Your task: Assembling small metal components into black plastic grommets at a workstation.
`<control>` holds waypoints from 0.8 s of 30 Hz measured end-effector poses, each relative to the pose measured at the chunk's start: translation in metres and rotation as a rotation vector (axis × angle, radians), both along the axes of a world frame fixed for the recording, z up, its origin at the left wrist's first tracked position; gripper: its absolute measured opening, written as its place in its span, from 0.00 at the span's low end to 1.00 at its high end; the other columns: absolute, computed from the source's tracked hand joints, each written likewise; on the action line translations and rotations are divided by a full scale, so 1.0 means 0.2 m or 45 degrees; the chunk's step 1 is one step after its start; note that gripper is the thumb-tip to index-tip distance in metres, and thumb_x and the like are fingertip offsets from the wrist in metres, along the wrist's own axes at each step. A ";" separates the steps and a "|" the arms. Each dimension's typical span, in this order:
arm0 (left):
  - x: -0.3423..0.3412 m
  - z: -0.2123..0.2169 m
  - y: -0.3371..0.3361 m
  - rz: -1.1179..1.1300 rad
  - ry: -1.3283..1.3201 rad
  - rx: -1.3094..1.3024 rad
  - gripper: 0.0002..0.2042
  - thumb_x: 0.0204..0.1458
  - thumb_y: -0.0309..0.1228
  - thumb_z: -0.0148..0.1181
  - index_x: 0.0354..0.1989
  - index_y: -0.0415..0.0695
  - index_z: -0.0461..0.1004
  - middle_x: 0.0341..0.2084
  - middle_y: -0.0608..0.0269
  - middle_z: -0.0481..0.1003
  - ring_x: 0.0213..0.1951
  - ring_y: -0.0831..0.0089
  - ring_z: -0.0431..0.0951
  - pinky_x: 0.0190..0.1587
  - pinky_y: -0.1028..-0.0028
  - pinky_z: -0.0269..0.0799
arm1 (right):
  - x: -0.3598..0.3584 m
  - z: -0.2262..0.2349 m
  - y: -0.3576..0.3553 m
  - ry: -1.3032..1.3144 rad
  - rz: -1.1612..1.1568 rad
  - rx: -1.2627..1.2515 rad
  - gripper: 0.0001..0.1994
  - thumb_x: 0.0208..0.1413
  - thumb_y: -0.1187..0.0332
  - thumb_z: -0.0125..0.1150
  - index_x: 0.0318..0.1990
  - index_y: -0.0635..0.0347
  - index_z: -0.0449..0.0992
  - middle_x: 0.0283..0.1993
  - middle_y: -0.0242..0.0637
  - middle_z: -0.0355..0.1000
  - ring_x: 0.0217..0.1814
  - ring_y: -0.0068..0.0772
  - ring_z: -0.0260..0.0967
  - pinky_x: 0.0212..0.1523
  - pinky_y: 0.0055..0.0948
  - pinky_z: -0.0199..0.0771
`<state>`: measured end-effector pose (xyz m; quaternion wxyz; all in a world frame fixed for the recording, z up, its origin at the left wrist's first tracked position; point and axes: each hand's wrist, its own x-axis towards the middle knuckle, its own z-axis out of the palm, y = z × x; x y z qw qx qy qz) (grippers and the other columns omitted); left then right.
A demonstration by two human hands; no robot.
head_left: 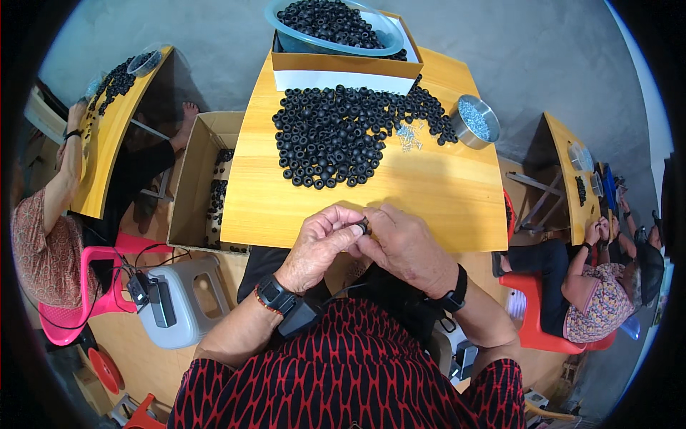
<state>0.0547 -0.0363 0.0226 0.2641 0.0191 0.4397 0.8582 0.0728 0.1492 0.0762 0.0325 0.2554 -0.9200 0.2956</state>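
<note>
Above the near edge of the wooden table [443, 193], my two hands meet with fingertips closed together. Between the thumb and fingers of my left hand [321, 239] is a small black round cap [364, 227]. My right hand [407, 247] pinches at the same cap from the other side, and its fingers partly cover it. A wide pile of black round caps [325, 136], many with open hollow centres, spreads just beyond my hands. To the right of that pile lies a small heap of clear and pale blue pieces [409, 137].
A blue basin [396, 43] full of black caps sits on a box [343, 79] at the table's far end. A metal cup [486, 139] holds small blue pieces. Left of the table stands a cardboard box [204, 143]. Other people work at tables on both sides.
</note>
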 end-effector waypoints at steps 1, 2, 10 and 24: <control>0.00 -0.01 -0.01 -0.059 0.027 -0.046 0.05 0.61 0.25 0.59 0.42 0.37 0.77 0.33 0.64 0.79 0.32 0.81 0.77 0.37 0.78 0.76 | 0.00 0.01 0.00 0.027 -0.005 0.015 0.16 0.53 0.68 0.67 0.46 0.65 0.70 0.36 0.46 0.70 0.36 0.53 0.73 0.35 0.44 0.73; 0.00 -0.02 -0.02 -0.118 0.054 -0.092 0.06 0.62 0.26 0.58 0.43 0.36 0.77 0.33 0.64 0.79 0.32 0.81 0.77 0.38 0.78 0.76 | 0.00 0.01 -0.01 0.054 -0.010 0.030 0.17 0.53 0.68 0.67 0.46 0.65 0.70 0.36 0.46 0.70 0.36 0.53 0.73 0.34 0.44 0.74; 0.03 -0.05 0.01 -0.015 0.226 -0.222 0.05 0.63 0.26 0.57 0.40 0.36 0.75 0.30 0.62 0.79 0.31 0.79 0.77 0.37 0.77 0.75 | 0.02 -0.01 -0.02 0.089 -0.013 0.202 0.19 0.57 0.66 0.64 0.51 0.68 0.69 0.37 0.49 0.71 0.34 0.52 0.75 0.32 0.42 0.75; 0.03 -0.03 0.03 0.001 0.311 -0.359 0.03 0.63 0.24 0.58 0.39 0.37 0.75 0.29 0.66 0.78 0.30 0.82 0.77 0.36 0.79 0.76 | 0.01 -0.05 0.01 0.076 0.024 0.161 0.18 0.57 0.67 0.64 0.50 0.67 0.69 0.35 0.47 0.71 0.34 0.52 0.74 0.32 0.43 0.75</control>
